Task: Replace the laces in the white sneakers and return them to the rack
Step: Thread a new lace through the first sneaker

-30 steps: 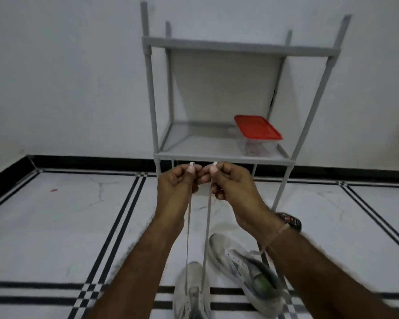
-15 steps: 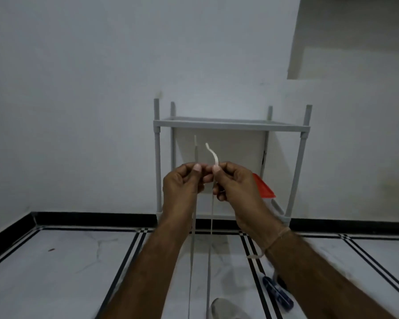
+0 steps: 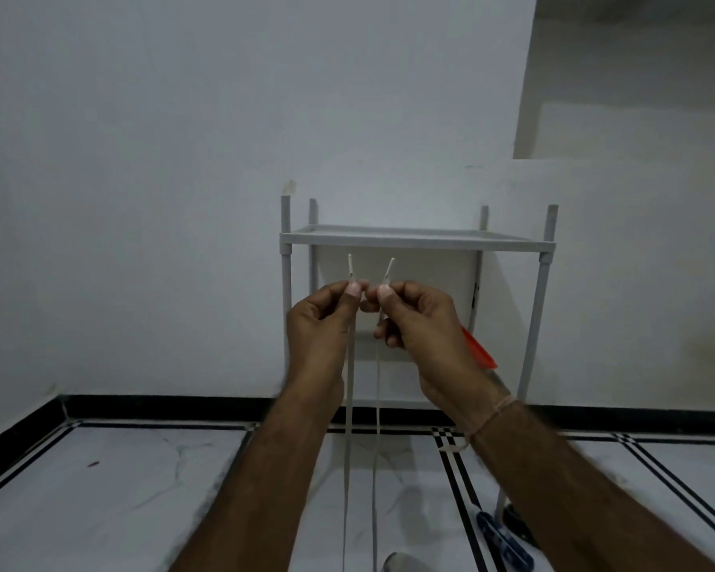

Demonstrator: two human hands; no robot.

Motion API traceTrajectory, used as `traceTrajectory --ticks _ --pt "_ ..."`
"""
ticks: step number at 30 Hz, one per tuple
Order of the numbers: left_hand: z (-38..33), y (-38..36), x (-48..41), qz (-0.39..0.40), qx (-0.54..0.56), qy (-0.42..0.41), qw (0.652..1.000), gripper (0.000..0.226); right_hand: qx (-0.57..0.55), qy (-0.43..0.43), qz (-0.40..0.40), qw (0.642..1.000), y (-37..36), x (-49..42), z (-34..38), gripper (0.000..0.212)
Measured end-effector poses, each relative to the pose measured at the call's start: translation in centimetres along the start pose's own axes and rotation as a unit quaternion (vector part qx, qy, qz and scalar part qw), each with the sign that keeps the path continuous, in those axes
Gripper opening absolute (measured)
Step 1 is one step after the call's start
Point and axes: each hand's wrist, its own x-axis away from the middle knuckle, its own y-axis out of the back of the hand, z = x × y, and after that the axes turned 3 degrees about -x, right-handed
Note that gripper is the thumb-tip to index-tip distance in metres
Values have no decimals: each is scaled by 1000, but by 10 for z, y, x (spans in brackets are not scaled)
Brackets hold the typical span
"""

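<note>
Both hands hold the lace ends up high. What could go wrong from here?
1. The left hand and right hand pinch the lace only near its tips; a harder pull might slip an end free.
2. Both strands run straight down toward the sneaker, barely in view; more pull could lift or tip it.

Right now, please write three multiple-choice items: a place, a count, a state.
1. Where is the red lid? A on the floor; B on the top shelf; C inside the rack, behind the right hand.
2. How many lace ends stick up? A one; B two; C four.
3. What does the left hand do? A pinches a lace end; B hangs open; C grips a shoe.
Answers: 1 C, red shows beside that hand; 2 B, one per hand; 3 A, thumb and finger close on it.
</note>
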Motion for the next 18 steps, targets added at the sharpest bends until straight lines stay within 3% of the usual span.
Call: traceTrajectory --ticks 7,10,12,16,18 --pt "11 9 0 56 16 37 998 24 -59 -102 49 992 -11 5 -11 23" --pt "30 27 12 168 -46 89 981 48 -87 -104 30 990 -14 -3 -11 24" --pt "38 34 16 218 -61 127 966 42 -74 -87 14 993 -11 -13 -5 25" --pt "50 28 8 151 85 156 972 25 17 -54 -29 998 11 11 -26 23" --pt "58 26 6 117 141 166 969 25 39 -109 22 993 16 48 -59 28"
